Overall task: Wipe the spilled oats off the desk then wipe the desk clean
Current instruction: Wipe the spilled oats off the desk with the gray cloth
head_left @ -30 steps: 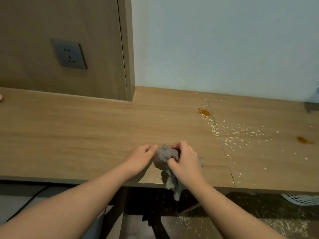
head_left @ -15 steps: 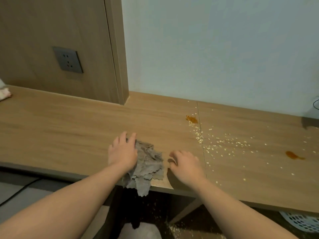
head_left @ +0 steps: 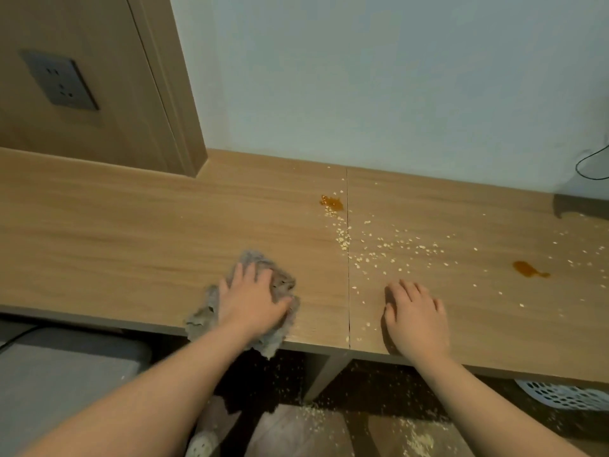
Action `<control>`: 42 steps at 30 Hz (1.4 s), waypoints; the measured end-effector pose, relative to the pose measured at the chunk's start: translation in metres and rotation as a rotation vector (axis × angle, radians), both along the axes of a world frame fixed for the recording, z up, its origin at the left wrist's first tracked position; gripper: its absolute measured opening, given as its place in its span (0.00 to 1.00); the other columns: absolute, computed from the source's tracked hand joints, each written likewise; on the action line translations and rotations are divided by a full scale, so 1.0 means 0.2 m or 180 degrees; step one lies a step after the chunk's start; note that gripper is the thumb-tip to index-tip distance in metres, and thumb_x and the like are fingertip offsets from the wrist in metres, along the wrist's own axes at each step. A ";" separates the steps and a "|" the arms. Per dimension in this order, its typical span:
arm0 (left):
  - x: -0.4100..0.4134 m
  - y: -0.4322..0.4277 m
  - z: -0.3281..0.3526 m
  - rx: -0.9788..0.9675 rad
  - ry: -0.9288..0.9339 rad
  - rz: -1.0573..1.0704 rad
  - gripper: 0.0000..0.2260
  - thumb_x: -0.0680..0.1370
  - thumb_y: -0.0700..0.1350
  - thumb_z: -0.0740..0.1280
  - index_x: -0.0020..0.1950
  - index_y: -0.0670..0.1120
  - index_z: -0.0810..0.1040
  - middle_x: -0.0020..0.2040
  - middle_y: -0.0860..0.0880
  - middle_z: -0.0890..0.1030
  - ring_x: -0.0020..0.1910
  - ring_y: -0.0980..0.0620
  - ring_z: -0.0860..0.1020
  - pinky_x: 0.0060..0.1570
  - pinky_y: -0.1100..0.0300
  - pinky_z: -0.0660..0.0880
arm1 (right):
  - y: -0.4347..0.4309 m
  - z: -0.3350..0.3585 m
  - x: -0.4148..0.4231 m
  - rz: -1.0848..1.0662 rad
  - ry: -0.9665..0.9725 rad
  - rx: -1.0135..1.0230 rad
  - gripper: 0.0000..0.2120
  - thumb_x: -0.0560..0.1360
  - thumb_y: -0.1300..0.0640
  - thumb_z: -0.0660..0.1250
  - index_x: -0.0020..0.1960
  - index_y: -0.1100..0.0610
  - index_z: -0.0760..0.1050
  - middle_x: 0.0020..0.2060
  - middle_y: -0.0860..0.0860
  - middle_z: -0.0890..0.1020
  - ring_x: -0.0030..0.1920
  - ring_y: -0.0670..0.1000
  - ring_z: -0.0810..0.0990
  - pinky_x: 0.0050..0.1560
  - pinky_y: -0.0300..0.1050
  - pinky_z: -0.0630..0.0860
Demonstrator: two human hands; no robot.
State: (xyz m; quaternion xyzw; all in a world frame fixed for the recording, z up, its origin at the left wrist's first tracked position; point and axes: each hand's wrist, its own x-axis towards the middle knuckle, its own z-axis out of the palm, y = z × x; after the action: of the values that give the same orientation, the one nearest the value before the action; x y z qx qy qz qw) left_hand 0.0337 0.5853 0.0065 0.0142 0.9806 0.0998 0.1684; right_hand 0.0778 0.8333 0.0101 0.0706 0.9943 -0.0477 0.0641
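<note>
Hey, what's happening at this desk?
A person is cleaning up a spill on a wooden desk. Their left hand presses flat on a grey rag near the front edge, while the right hand rests flat on the bare wood beside the seam. Oats lie scattered around the seam and further right, along with two orange-brown stains, and more oats cover the floor below.
</note>
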 end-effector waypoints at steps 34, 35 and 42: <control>-0.06 0.36 -0.15 -0.0524 0.0338 -0.0985 0.39 0.68 0.73 0.31 0.75 0.57 0.34 0.76 0.51 0.35 0.73 0.47 0.30 0.69 0.41 0.33 | 0.35 -0.15 -0.01 -0.0431 -0.0281 0.0072 0.34 0.72 0.32 0.38 0.75 0.43 0.53 0.75 0.47 0.54 0.75 0.54 0.51 0.71 0.60 0.51; -0.10 0.31 -0.16 -0.0558 0.0391 -0.1080 0.39 0.67 0.73 0.29 0.75 0.58 0.35 0.77 0.52 0.37 0.73 0.48 0.31 0.70 0.41 0.34 | 0.35 -0.16 -0.01 -0.0440 -0.0270 0.0043 0.34 0.73 0.31 0.38 0.75 0.43 0.53 0.75 0.47 0.54 0.75 0.53 0.50 0.71 0.60 0.50; -0.50 0.17 -0.13 -0.0488 0.0149 0.0403 0.33 0.76 0.69 0.43 0.78 0.57 0.44 0.78 0.49 0.42 0.76 0.43 0.37 0.71 0.36 0.42 | 0.36 -0.17 -0.02 -0.0546 -0.0382 0.0077 0.40 0.67 0.30 0.34 0.75 0.43 0.54 0.76 0.47 0.55 0.75 0.53 0.51 0.71 0.58 0.48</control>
State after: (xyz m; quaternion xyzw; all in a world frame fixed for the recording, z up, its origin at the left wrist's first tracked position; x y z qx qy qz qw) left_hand -0.0659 0.6194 -0.0189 -0.0585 0.9879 0.0346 0.1393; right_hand 0.0729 0.9047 -0.0242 0.1590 0.9795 -0.0366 0.1184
